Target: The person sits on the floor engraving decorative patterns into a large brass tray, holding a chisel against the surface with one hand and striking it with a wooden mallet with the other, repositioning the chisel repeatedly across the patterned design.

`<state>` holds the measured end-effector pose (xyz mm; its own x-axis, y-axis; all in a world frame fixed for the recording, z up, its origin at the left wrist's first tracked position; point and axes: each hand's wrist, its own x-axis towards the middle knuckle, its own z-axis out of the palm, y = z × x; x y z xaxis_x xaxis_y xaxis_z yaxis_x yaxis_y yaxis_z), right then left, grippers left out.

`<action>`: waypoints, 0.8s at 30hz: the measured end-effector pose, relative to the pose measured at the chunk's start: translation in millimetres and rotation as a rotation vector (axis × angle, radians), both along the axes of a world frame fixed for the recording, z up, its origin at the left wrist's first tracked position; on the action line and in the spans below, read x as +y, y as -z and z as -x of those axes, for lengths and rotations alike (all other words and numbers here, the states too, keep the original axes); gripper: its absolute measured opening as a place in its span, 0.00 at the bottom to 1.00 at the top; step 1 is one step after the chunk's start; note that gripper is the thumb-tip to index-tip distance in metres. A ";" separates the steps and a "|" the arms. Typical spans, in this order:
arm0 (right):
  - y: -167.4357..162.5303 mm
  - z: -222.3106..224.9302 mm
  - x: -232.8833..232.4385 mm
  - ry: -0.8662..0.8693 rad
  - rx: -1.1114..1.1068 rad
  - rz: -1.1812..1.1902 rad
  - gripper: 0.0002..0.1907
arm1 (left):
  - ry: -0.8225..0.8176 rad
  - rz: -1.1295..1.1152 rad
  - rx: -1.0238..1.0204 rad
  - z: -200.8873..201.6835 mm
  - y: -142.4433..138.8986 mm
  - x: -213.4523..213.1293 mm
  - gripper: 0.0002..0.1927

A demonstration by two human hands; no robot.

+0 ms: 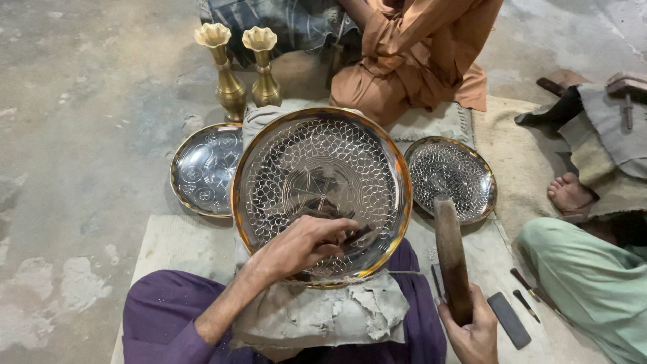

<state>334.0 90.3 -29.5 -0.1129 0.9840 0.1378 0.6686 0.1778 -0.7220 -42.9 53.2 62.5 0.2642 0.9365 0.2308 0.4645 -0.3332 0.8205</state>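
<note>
While our left hand (306,243) pinches a small chisel on the big engraved plate (322,192) in our lap | right hand (472,330) closed on wooden mallet (450,263), raised at right | we judge chasing mid-way; next strike needs steady aim

Bare concrete floor (74,135) is lying open across the frame's left. Two brass vases (244,67), side plates (204,168) (453,176) and a seated person's knees (404,74) are crowding the large engraved tray (322,182).
</note>
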 end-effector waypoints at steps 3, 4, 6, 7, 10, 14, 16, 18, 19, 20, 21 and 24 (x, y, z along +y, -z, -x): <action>-19.1 8.0 0.6 -0.081 -0.040 -0.101 0.29 | 0.054 0.018 0.064 1.0 2.6 3.2 0.29; -23.6 9.8 0.8 -0.084 -0.135 -0.112 0.29 | 0.071 0.014 0.079 -0.2 3.5 3.9 0.28; -26.9 13.4 -0.8 -0.089 -0.327 -0.134 0.30 | 0.105 0.003 0.106 -1.6 4.5 4.4 0.27; -26.2 14.8 -1.6 -0.076 -0.256 -0.169 0.30 | 0.117 0.012 0.109 -2.3 4.6 4.9 0.27; -15.7 19.2 -4.4 -0.093 0.065 -0.197 0.27 | 0.143 0.015 0.124 -0.9 3.6 5.3 0.27; -3.7 19.4 -1.7 -0.157 -0.053 -0.225 0.24 | 0.151 0.023 0.171 1.3 1.2 5.6 0.25; -2.2 19.7 1.2 -0.118 -0.160 -0.230 0.25 | 0.136 0.019 0.169 0.1 1.1 3.2 0.25; -3.4 20.8 4.8 -0.060 0.117 -0.151 0.27 | 0.105 -0.046 0.150 -1.7 1.4 -0.2 0.24; -5.0 21.3 6.5 -0.130 0.128 -0.102 0.25 | 0.070 -0.071 0.153 -3.5 2.1 -2.5 0.24; -7.2 21.2 7.7 -0.192 0.140 -0.051 0.24 | 0.042 -0.094 0.157 -5.6 3.0 -3.8 0.24; -9.2 22.1 9.3 -0.254 0.153 -0.003 0.22 | 0.015 -0.121 0.162 -7.3 3.6 -3.7 0.24; -17.9 23.7 15.5 -0.144 -0.188 -0.181 0.29 | -0.056 0.060 0.226 -9.9 5.9 -8.0 0.26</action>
<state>310.2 105.8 -11.6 -0.2900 0.9173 0.2728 0.7461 0.3952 -0.5358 -33.0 45.2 56.6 0.2504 0.9613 0.1149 0.6553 -0.2556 0.7108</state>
